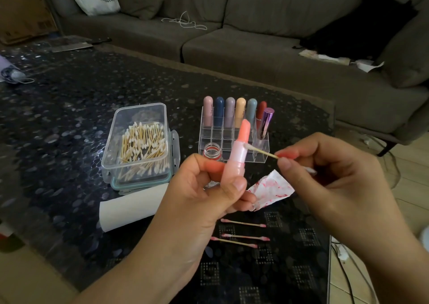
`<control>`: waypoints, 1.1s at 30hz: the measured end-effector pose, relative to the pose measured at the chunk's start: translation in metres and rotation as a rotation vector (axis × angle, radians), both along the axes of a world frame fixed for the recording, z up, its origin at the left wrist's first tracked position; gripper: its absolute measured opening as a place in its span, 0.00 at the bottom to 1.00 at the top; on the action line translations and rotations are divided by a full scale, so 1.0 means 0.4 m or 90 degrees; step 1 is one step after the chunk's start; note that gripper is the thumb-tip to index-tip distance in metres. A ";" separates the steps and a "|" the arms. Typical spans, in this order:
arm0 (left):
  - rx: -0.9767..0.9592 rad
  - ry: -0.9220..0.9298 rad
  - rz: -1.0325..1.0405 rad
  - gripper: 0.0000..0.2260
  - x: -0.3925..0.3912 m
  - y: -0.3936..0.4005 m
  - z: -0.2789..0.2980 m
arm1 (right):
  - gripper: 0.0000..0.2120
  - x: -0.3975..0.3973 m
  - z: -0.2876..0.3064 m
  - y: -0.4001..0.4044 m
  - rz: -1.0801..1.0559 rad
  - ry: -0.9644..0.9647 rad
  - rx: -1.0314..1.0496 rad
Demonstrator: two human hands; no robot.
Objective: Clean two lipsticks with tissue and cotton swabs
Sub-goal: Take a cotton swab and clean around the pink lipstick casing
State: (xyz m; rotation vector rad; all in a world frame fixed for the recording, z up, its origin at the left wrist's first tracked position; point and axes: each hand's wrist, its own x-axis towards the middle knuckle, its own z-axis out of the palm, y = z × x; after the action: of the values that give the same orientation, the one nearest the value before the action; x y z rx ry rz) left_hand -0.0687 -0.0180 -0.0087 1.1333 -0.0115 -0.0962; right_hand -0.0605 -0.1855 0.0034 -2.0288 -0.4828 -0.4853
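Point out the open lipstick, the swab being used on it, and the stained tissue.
open lipstick [239,151], head view: on its pink tube.
swab [261,150], head view: mid-stick.
stained tissue [271,191], head view: on its red-smeared middle.

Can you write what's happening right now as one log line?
left hand: holds lipstick | right hand: cotton swab tip on lipstick rim | table: three used swabs

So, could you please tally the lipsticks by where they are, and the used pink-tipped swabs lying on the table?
Lipsticks standing in the clear organizer: 7
Lipstick in the left hand: 1
Used swabs on the table: 3
Total: 11
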 end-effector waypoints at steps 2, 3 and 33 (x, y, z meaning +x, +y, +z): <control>0.006 -0.003 0.017 0.13 -0.001 -0.002 -0.001 | 0.05 -0.002 -0.002 0.004 0.024 0.005 -0.007; 0.008 -0.005 0.022 0.13 -0.001 -0.002 -0.001 | 0.05 -0.003 -0.003 0.007 0.042 0.010 -0.009; -0.103 0.102 -0.081 0.09 0.008 0.004 0.006 | 0.05 0.007 -0.012 0.007 0.029 0.018 -0.015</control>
State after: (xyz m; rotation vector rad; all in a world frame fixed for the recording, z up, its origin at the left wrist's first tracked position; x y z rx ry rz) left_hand -0.0657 -0.0163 -0.0063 0.9609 0.0507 -0.2937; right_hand -0.0578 -0.1828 -0.0015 -2.0396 -0.5184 -0.4240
